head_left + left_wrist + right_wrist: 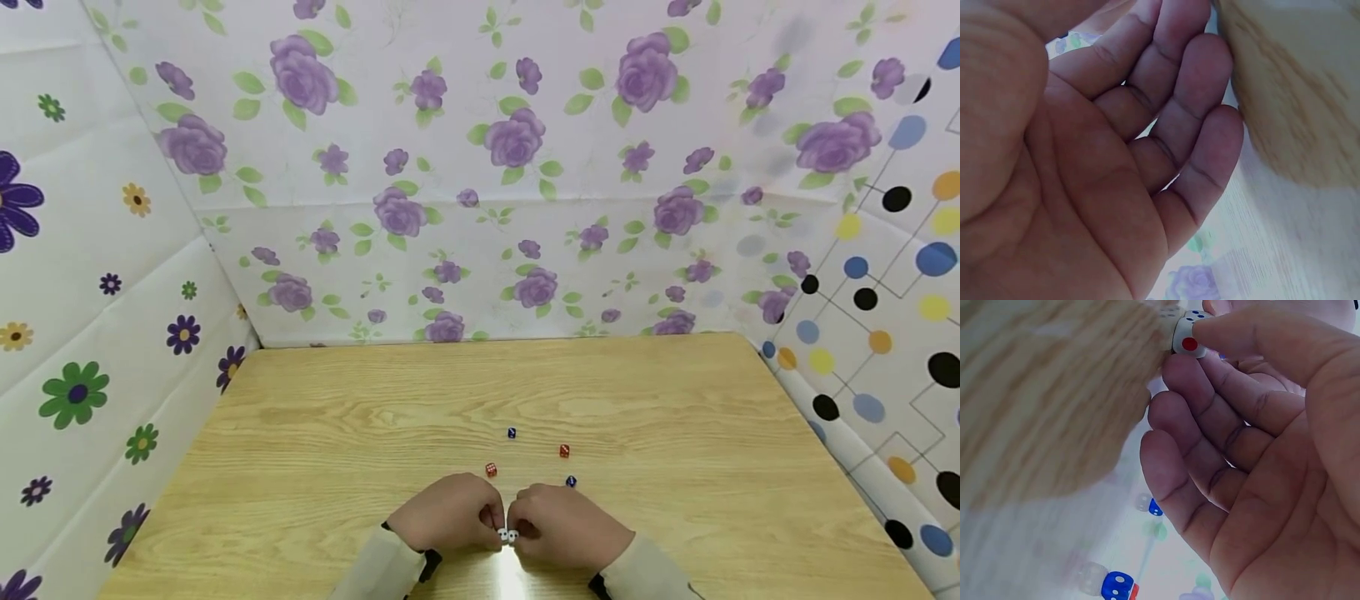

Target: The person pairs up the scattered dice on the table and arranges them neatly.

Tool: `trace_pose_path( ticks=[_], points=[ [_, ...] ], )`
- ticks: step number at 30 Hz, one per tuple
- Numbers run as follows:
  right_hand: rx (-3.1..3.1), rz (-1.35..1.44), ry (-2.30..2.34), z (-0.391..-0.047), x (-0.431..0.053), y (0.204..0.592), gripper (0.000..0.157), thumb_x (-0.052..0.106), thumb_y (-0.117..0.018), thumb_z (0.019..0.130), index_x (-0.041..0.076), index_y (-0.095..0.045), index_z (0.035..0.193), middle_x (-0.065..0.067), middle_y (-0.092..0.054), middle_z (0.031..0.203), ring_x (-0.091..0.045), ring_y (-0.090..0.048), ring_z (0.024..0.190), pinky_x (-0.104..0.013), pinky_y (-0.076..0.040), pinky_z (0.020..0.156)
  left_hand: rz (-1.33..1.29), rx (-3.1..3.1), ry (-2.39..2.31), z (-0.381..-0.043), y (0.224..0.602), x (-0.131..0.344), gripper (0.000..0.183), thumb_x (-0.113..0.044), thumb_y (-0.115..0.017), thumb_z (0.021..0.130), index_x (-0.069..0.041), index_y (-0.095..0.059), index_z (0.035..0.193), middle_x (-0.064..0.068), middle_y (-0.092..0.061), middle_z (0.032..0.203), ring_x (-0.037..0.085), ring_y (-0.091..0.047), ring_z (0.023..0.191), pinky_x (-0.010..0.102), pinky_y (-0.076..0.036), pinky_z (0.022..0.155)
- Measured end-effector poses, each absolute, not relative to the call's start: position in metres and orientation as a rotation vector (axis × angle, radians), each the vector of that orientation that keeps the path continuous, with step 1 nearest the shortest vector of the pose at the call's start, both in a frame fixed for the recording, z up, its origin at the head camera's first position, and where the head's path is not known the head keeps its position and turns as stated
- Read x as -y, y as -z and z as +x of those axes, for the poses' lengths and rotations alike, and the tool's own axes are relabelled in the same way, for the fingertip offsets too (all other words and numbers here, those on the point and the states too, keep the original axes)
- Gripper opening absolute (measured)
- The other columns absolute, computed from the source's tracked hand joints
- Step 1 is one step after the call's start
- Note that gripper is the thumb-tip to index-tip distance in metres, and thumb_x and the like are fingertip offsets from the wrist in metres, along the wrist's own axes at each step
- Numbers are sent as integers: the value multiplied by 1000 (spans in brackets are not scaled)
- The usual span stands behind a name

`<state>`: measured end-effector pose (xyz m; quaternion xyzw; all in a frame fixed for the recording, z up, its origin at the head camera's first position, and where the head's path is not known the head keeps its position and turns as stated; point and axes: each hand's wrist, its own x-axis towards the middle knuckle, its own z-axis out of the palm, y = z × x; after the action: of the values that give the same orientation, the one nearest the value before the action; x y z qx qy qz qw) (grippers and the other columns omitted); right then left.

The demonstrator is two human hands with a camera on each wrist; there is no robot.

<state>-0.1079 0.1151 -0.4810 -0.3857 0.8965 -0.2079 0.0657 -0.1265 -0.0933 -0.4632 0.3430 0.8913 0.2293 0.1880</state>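
Observation:
Two white dice sit side by side near the front of the table. The left white die [502, 533] is between the thumb and fingertips of my left hand [450, 512], which pinches it. My right hand [570, 525] pinches the right white die [513, 536]; its red pip shows on that white die [1190, 336] in the right wrist view. The two hands almost meet, knuckles up. In the left wrist view the left hand [1116, 144] shows its palm and curled fingers, while its die is out of sight.
Beyond the hands on the wooden table [337, 408] lie a red die [491, 470], a blue die [512, 433], another red die [564, 451] and another blue die [571, 482]. Flowered cloth [465, 242] hangs behind the table, with patterned sheets on both sides.

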Motion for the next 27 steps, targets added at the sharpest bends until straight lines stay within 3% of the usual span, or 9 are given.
trace_pose_path(
  ticks=[15, 27],
  points=[
    [-2803, -1158, 638, -103, -111, 484, 28, 15, -79, 87, 24, -57, 74, 17, -41, 68, 1, -38, 64, -17, -35, 58, 977, -2481, -667, -131, 469, 93, 16, -16, -85, 84, -24, -73, 78, -21, -61, 73, -4, -54, 64, 17, -49, 65],
    [-2805, -1094, 586, -100, -108, 478, 20, 16, -79, 89, 23, -64, 77, 18, -45, 69, 0, -39, 64, -18, -37, 59, 977, -2498, -641, -130, 467, 94, 13, -17, -86, 84, -23, -74, 81, -20, -61, 74, -4, -54, 65, 17, -48, 66]
  ],
)
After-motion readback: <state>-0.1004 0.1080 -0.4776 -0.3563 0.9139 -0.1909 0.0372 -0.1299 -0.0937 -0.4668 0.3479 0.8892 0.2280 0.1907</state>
